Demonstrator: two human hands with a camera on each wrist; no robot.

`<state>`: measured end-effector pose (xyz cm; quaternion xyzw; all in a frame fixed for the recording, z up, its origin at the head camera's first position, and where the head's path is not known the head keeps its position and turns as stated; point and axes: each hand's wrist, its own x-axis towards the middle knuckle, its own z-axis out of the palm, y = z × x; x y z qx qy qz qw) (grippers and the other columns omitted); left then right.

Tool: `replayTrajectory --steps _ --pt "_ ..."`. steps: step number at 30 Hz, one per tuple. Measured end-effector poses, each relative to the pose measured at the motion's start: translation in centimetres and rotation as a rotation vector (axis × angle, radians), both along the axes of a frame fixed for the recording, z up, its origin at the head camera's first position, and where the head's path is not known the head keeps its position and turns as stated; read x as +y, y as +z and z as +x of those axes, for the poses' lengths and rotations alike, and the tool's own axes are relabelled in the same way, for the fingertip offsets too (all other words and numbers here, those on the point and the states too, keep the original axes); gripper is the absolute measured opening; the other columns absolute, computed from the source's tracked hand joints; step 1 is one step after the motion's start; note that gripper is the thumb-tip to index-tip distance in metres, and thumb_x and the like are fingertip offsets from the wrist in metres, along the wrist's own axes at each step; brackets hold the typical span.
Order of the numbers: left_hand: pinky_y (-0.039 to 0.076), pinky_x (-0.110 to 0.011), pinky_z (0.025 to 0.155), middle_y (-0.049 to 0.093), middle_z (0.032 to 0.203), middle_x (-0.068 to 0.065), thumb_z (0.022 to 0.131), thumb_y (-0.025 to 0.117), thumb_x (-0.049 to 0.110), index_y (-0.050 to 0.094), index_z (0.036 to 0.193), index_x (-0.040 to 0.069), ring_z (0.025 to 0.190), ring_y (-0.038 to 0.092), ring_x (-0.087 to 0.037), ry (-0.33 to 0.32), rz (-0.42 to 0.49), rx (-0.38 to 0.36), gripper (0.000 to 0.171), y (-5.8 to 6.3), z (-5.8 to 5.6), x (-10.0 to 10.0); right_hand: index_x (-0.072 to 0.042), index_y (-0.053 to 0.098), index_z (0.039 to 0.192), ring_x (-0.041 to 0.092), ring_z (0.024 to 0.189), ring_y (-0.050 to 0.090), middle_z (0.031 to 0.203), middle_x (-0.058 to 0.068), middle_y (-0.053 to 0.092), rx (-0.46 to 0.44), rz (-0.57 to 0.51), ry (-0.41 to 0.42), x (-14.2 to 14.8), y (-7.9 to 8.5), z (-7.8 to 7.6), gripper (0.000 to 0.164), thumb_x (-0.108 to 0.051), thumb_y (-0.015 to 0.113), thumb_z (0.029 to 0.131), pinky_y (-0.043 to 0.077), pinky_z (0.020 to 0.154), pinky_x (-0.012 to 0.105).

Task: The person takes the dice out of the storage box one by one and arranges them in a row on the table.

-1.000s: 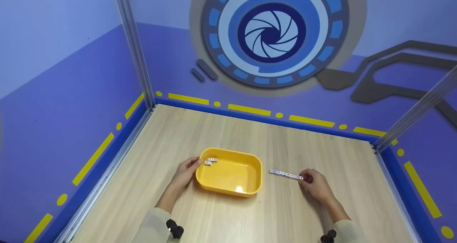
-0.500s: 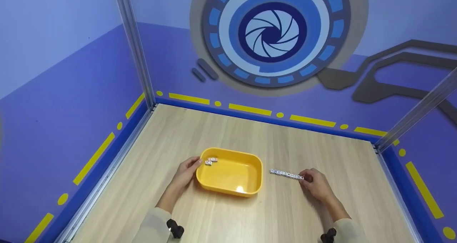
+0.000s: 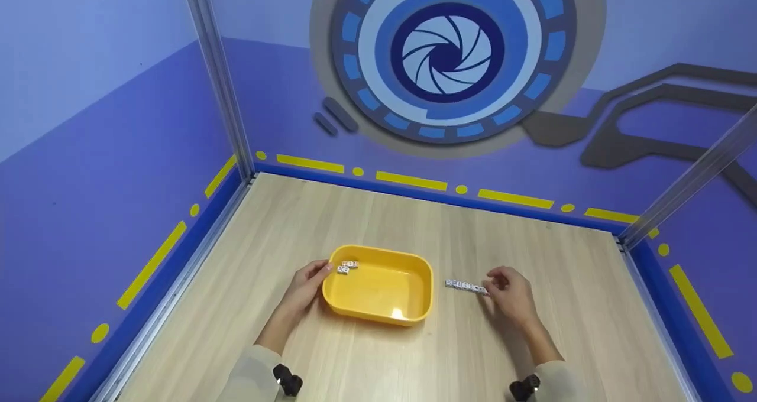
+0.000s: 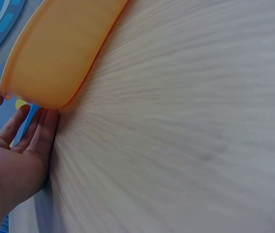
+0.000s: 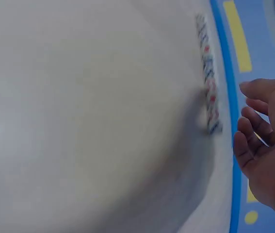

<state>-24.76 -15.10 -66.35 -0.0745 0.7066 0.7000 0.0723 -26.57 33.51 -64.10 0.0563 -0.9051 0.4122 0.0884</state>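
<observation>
A yellow plastic box (image 3: 378,284) stands on the table with a few small white dice (image 3: 347,266) in its far left corner. At its left end my left hand (image 3: 304,287) holds it, thumb over the rim and fingers against the outer wall; the left wrist view shows the box wall (image 4: 62,53) and the hand (image 4: 23,150). To the right of the box lies a straight row of white dice (image 3: 464,285). My right hand (image 3: 513,295) hovers at the row's right end, hiding part of it. In the right wrist view its loosely curled fingers are apart from the dice row (image 5: 209,77).
The wood-grain table (image 3: 378,360) ends at blue printed walls (image 3: 284,94) at the back and sides. Metal posts (image 3: 216,83) stand in the corners. A small black device (image 3: 288,380) is at each sleeve's cuff.
My right hand has let go of the right end of the dice row and shifted left and slightly up over it. The left hand and the box stay in place.
</observation>
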Motion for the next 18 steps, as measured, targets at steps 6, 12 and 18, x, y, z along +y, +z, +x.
replayTrajectory --steps 6,12,18 --pt "0.048 -0.038 0.101 0.058 0.136 -0.01 0.097 0.062 0.044 0.057 0.137 0.012 0.124 0.055 -0.025 -0.001 0.011 -0.005 0.051 0.1 0.1 -0.3 -0.007 0.069 0.104 0.016 0.085 0.06 0.091 -0.001 0.064 0.025 -0.059 0.098 -6.5 2.0 -1.0 0.017 -0.012 0.075 0.089 0.053 0.071 0.027" --pt "0.049 -0.038 0.1 0.057 0.137 -0.011 0.097 0.063 0.041 0.057 0.137 0.012 0.124 0.055 -0.025 0.005 0.032 -0.001 0.05 0.0 0.0 -0.3 -0.004 0.069 0.103 0.019 0.083 0.061 0.091 0.002 0.065 0.055 -0.109 0.222 -13.1 2.9 -2.1 0.019 -0.012 0.076 0.088 0.055 0.071 0.032" --pt "0.047 -0.038 0.102 0.058 0.136 -0.007 0.096 0.064 0.042 0.058 0.135 0.013 0.125 0.055 -0.023 0.007 0.023 -0.013 0.049 0.2 -0.1 -0.2 -0.001 0.069 0.103 0.024 0.083 0.063 0.091 0.006 0.066 0.081 -0.089 0.336 -18.7 2.2 -2.6 0.021 -0.013 0.077 0.088 0.057 0.071 0.039"
